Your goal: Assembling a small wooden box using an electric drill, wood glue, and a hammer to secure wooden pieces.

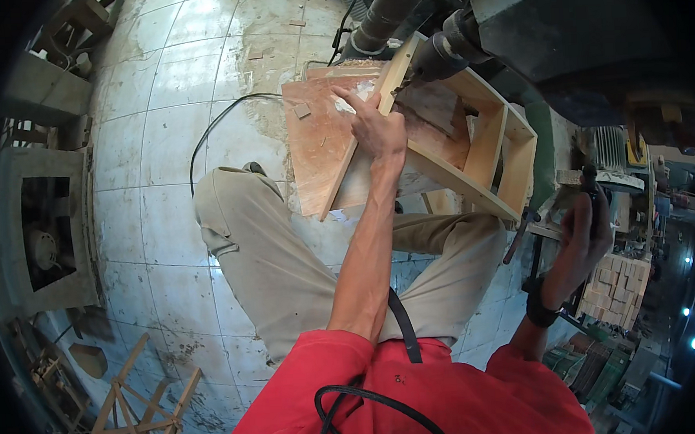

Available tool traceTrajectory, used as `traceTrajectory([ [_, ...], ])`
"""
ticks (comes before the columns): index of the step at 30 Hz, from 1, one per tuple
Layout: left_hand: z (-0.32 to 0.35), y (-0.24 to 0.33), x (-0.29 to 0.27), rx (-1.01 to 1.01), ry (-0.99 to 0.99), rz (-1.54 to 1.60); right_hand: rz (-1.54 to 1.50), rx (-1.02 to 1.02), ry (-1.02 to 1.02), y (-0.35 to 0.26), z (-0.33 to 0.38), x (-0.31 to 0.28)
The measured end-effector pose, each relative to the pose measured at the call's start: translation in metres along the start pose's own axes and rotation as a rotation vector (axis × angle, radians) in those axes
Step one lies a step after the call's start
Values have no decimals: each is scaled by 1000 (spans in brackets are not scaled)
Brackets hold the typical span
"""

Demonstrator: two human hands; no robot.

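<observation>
The left hand [380, 129] presses with closed fingers on the pale wooden box frame with open compartments [469, 144], which lies tilted on a reddish plywood board [320, 140] under the dark grey drill press head [441, 51]. The right hand [588, 232] is well apart at the right, its fingers wrapped around a dark machine lever handle [593, 184].

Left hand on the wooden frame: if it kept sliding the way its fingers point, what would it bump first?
Probably the drill bit, just beyond the left hand on the wooden frame, though depth is unclear.
</observation>
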State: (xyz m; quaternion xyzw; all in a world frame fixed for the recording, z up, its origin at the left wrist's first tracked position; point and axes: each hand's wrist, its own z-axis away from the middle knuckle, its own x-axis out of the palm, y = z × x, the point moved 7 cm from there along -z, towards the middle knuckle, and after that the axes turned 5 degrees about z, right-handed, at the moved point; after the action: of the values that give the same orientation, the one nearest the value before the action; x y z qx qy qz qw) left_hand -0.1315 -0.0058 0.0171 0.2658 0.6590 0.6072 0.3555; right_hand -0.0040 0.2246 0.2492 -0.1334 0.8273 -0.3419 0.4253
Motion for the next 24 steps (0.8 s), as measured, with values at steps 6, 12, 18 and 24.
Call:
traceTrajectory([
  [6,0,-7,-2,-32,-63,38,106,-127,-157,28,6,36],
  [12,-1,-6,-2,2,-81,29,108,-146,-164,53,4,76],
  [18,0,-4,-1,56,-63,-13,117,-153,-282,85,-15,127],
  [24,-1,-3,6,-8,-181,34,35,-171,-270,91,-27,137],
])
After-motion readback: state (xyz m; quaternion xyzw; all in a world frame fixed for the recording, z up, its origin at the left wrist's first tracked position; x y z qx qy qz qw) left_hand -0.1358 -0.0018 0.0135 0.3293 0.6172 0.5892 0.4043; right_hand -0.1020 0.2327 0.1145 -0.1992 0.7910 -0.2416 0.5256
